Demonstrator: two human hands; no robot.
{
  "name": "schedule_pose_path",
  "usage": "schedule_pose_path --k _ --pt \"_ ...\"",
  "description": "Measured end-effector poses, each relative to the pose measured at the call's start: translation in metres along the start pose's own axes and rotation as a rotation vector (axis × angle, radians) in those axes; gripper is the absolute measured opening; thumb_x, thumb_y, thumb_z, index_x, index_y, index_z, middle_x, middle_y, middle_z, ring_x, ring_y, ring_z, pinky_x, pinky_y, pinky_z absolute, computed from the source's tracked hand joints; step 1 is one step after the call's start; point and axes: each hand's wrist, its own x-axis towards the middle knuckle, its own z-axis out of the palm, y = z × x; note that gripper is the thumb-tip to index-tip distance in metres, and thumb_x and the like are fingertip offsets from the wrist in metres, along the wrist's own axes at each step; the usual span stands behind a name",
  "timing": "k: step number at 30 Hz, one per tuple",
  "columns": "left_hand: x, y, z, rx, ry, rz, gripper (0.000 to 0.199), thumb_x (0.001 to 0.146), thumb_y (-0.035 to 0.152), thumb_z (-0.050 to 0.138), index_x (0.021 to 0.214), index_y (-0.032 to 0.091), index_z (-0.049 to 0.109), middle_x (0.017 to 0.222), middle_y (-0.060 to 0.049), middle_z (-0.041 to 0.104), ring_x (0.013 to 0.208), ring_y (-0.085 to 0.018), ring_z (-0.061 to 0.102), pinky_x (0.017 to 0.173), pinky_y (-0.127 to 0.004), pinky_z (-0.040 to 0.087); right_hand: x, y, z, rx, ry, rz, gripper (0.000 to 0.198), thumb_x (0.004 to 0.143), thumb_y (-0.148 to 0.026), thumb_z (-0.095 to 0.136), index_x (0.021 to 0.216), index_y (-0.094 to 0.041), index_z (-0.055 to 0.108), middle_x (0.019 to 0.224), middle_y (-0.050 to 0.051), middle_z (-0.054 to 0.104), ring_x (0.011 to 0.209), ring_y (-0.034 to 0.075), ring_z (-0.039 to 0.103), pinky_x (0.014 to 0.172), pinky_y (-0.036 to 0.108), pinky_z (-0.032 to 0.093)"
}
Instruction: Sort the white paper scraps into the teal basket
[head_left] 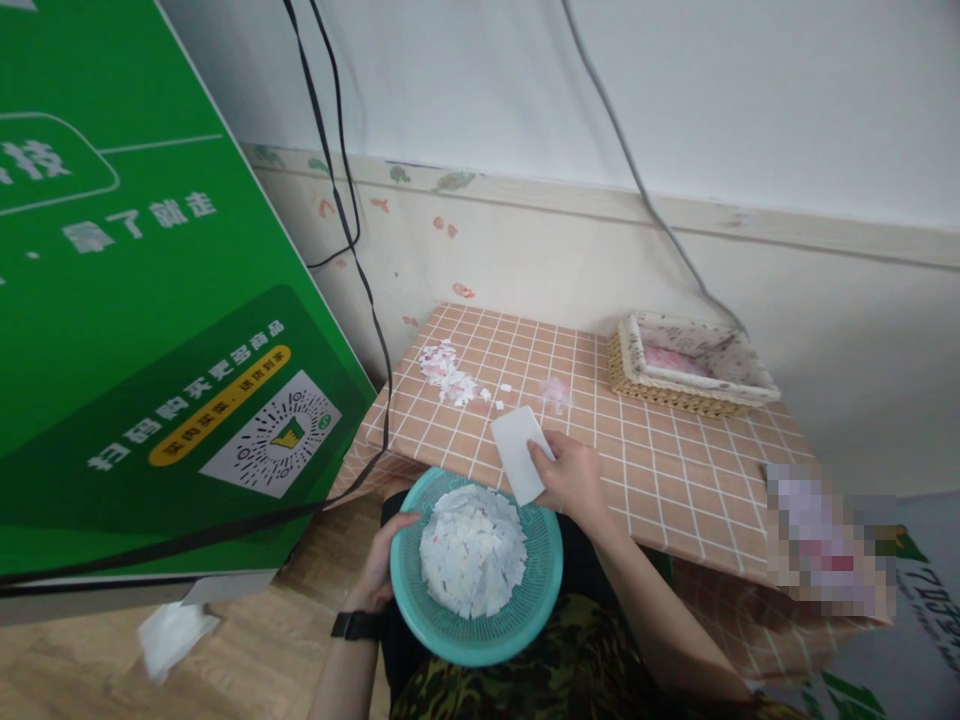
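Note:
My left hand (381, 556) grips the left rim of a round teal plastic basket (545, 575), which sits at my lap. Inside it lies a mound of torn white paper scraps (472, 552), with faint print on some. Between the thumb and fingers of my right hand (574, 475) is a white card (519, 452), held over the table's near edge, just above the basket's far rim. Small white and pink paper pieces (448, 375) are scattered on the table beyond the card. A blurred pinkish patch (556, 392) shows to their right.
A lined wicker basket (686, 395) with something pink inside stands at the table's back right. The table (660, 480) wears a checked cloth. A black strap (373, 320) hangs by the green cabinet (150, 300) at left. A white sheet (174, 638) lies on the floor.

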Motion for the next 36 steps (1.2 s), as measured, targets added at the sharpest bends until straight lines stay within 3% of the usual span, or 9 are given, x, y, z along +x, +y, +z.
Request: schedule_pose_path --k 8,17,22,36 --pt "0.000 -0.001 0.001 -0.006 0.014 0.000 0.016 0.074 0.017 0.059 0.083 0.008 0.069 0.066 -0.010 0.075 0.060 -0.024 0.069 0.066 -0.035 0.055 0.016 0.021 -0.017 0.004 0.136 0.044 0.030 0.084 -0.039 0.048 0.093 -0.019 0.068 0.081 0.008 0.071 0.069 0.023 0.065 0.061 0.031 0.044" --pt "0.000 -0.001 0.000 -0.004 0.009 -0.008 0.015 0.074 0.017 0.059 0.081 0.010 0.070 0.066 -0.010 0.075 0.063 -0.025 0.070 0.068 -0.037 0.055 0.030 0.006 0.015 0.128 0.208 0.052 0.034 0.083 -0.036 0.046 0.103 -0.017 0.067 0.086 0.010 0.071 0.070 0.024 0.064 0.060 0.031 0.045" --pt "0.003 -0.001 -0.004 0.008 0.007 0.001 0.014 0.073 0.018 0.061 0.079 0.009 0.069 0.068 -0.011 0.075 0.062 -0.023 0.069 0.067 -0.034 0.054 0.031 0.001 0.015 0.078 0.201 0.068 0.031 0.082 -0.032 0.047 0.102 -0.018 0.067 0.078 0.008 0.070 0.068 0.024 0.063 0.061 0.032 0.044" --pt "0.003 -0.002 -0.005 -0.007 -0.009 -0.010 0.015 0.076 0.018 0.059 0.078 0.008 0.070 0.068 -0.011 0.076 0.061 -0.023 0.069 0.065 -0.033 0.055 0.018 -0.006 0.018 0.077 0.147 0.032 0.039 0.084 -0.032 0.045 0.117 -0.019 0.061 0.090 0.009 0.071 0.074 0.024 0.065 0.064 0.032 0.045"
